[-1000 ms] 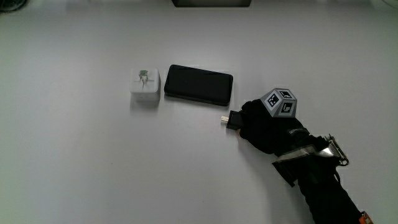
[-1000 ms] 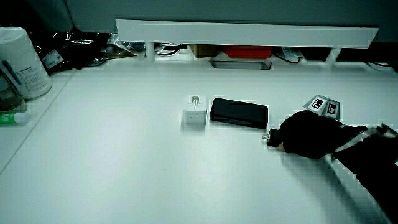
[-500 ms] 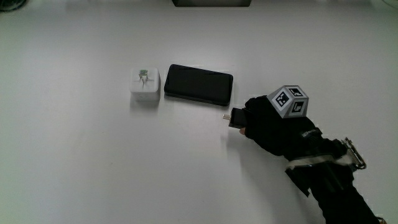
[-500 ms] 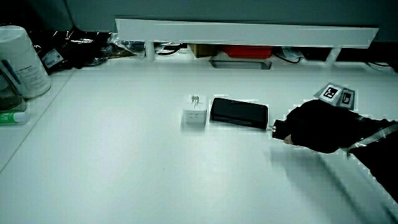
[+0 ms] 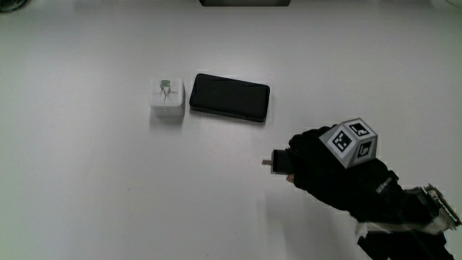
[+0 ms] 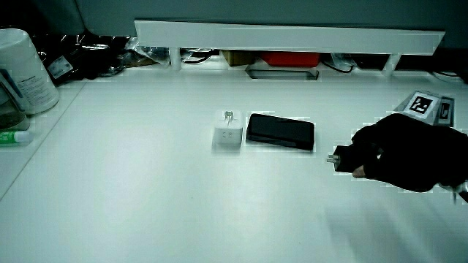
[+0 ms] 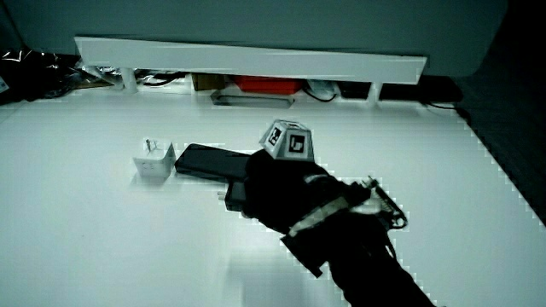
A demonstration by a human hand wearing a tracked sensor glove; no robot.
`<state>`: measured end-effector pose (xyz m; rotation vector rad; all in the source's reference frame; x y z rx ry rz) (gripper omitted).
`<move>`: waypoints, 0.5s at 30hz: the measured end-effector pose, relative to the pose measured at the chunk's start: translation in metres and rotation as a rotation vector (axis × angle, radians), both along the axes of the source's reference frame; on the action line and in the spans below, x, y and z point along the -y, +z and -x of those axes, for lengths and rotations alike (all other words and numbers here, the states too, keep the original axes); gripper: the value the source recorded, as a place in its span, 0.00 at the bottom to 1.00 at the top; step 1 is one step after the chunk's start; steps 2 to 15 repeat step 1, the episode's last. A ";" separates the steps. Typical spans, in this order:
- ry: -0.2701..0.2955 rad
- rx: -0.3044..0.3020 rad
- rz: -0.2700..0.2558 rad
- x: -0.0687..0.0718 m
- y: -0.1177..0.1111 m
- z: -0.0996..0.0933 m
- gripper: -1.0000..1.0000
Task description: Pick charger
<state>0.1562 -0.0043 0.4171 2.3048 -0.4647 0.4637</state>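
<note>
You've got the hand pinched around a small black charger — prongs poking out, lifted clear of the table and nearer you than the black phone — so the pick looks done, while the white charger sits untouched.

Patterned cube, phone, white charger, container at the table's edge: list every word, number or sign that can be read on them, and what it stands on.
No text can be read.
Patterned cube on the hand: black-and-white marker squares, no letters or numbers.
Container at the table's edge: a printed label, too small to read.
Phone: blank dark face.
White charger: no marking to be made out.
</note>
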 end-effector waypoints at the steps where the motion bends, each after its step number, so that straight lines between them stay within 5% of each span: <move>1: -0.019 -0.013 -0.014 -0.003 -0.001 0.000 1.00; 15: -0.019 -0.013 -0.014 -0.003 -0.001 0.000 1.00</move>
